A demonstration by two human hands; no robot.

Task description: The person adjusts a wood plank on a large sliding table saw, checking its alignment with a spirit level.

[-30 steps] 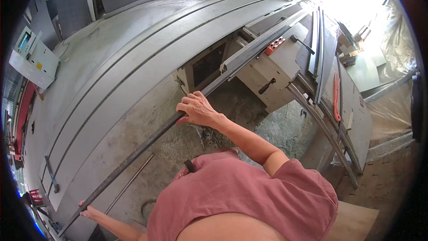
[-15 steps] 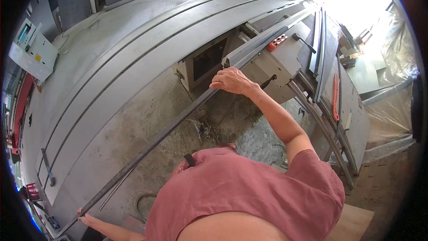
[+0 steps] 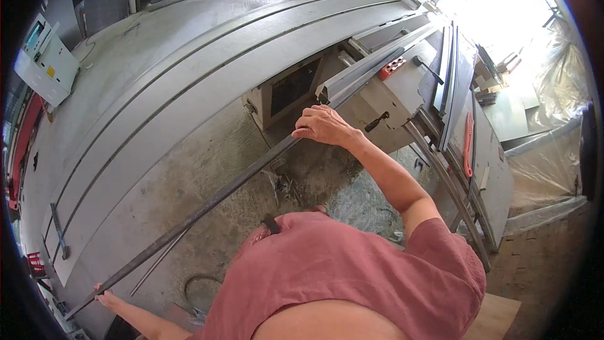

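Observation:
A long, dark metal bar [image 3: 217,198] runs diagonally in front of me, from the lower left up to the middle. My right hand [image 3: 322,126] is closed over its upper part, knuckles up. Far down at the lower left, my left hand [image 3: 106,294] grips the bar near its other end. Just beyond my right hand lies a bundle of long grey metal profiles [image 3: 365,69] on the bench, whose near end almost meets the bar. Whether the bar continues beneath that bundle is hidden by my hand.
A grooved metal bed [image 3: 207,82] curves across the left. On the right bench lie a red block with holes [image 3: 392,68], a black-handled tool [image 3: 429,69] and a red wrench-like tool [image 3: 469,145]. A thin rod [image 3: 157,263] lies below the bar. A control cabinet [image 3: 53,63] stands far left.
Both hands still grip the bar. My right hand sits slightly lower in view, and the left one is a little further left and up. The view has shifted slightly.

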